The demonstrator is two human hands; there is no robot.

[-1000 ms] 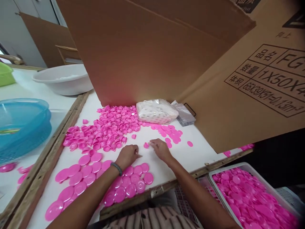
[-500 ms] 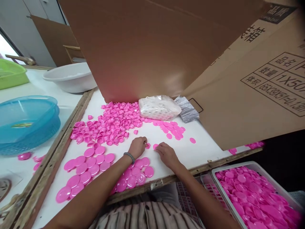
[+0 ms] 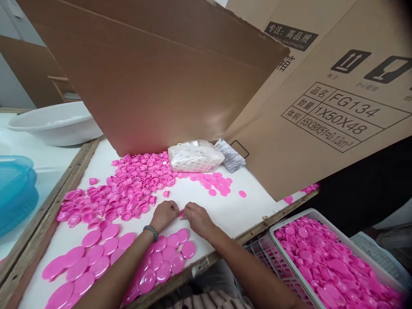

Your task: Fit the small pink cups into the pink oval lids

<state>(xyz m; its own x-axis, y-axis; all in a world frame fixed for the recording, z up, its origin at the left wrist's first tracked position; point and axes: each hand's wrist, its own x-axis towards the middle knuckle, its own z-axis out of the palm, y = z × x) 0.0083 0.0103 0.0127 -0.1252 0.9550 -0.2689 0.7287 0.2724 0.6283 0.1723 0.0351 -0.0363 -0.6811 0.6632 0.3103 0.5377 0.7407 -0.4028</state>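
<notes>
My left hand (image 3: 165, 216), with a beaded bracelet at the wrist, is closed in a pinch over the white table. My right hand (image 3: 200, 220) is also pinched, its fingertips almost touching those of the left. Small pink plastic pieces (image 3: 182, 213) show between the fingertips, mostly hidden; the right one looked like a flat disc. Beyond the left hand lies a heap of tiny pink toy cups (image 3: 141, 178), with one stray cup (image 3: 166, 194) nearer. Round pink plates (image 3: 163, 270) are spread below my forearms. Thin pink discs (image 3: 219, 183) lie beyond my right hand.
Tall cardboard sheets (image 3: 154, 86) stand behind the work area. A plastic-wrapped packet (image 3: 195, 156) and a silvery bundle (image 3: 230, 155) lie against them. At lower right is a tray (image 3: 312, 212) full of pink pieces. A white basin (image 3: 54, 124) and blue basket (image 3: 16, 193) are at left.
My hands have come together, and the pink pieces that were apart now meet between the fingertips. The camera view has turned right, so things appear further left.
</notes>
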